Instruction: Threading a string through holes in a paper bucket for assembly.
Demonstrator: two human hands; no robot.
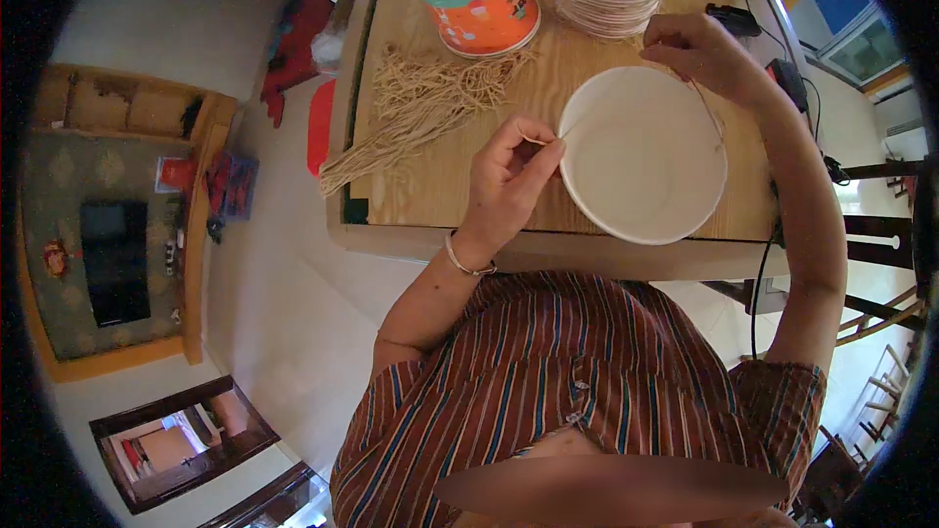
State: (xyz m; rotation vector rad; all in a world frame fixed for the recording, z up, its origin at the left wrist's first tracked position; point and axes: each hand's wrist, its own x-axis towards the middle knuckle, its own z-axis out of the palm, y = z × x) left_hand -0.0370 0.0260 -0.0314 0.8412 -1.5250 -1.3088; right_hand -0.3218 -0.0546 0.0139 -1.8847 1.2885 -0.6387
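A white paper tub (641,161) stands on the table's near edge with its round mouth toward me. At its left rim my left hand (511,174) pinches thumb and forefinger together on what looks like a thin cord end, touching or almost touching the rim. Beyond the far right rim my right hand (699,54) is bent inward with its fingers curled together; what lies in them is hidden. A thin tan cord (708,108) runs from beneath that hand down the tub's right side. To the left lies a loose bundle of tan cords (430,103).
An orange and green printed tub (484,15) stands upside down at the back. Beside it rises a stack of nested tubs (606,0) with orange print. Black adapters (734,20) and cables lie along the right edge of the wooden table (440,196). Chairs stand at the right.
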